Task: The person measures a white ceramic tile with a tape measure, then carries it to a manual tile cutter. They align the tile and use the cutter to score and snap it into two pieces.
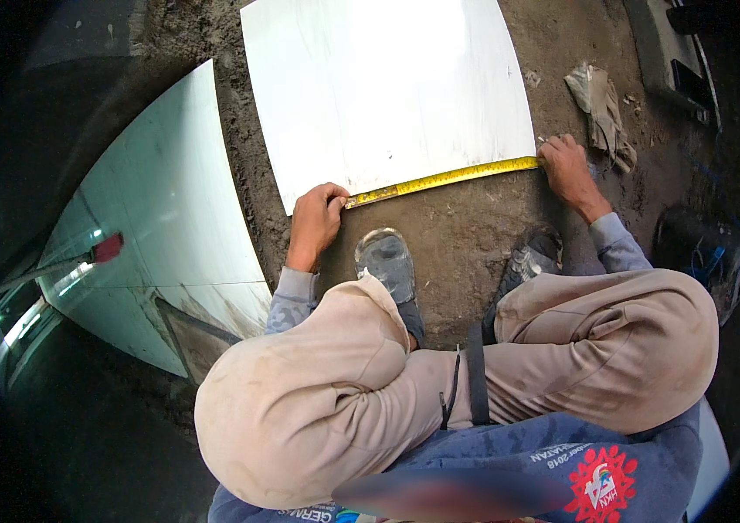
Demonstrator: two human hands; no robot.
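A yellow tape measure (466, 174) is stretched along the near edge of a large white sheet panel (387, 96) lying on the ground. My left hand (316, 222) pinches the worn end of the tape near the panel's near left corner. At the near right corner, my right hand (569, 174) grips the tape's other end, fingers closed at the panel edge. The tape's case is not visible, so the right hand may cover it.
A second pale panel (161, 218) lies to the left, with a red-tipped tool (107, 249) over it. A crumpled cloth (601, 113) rests on the dirt (448, 253) at the right. A dark container (701, 257) stands by my right knee. My shoes (387, 261) are just below the tape.
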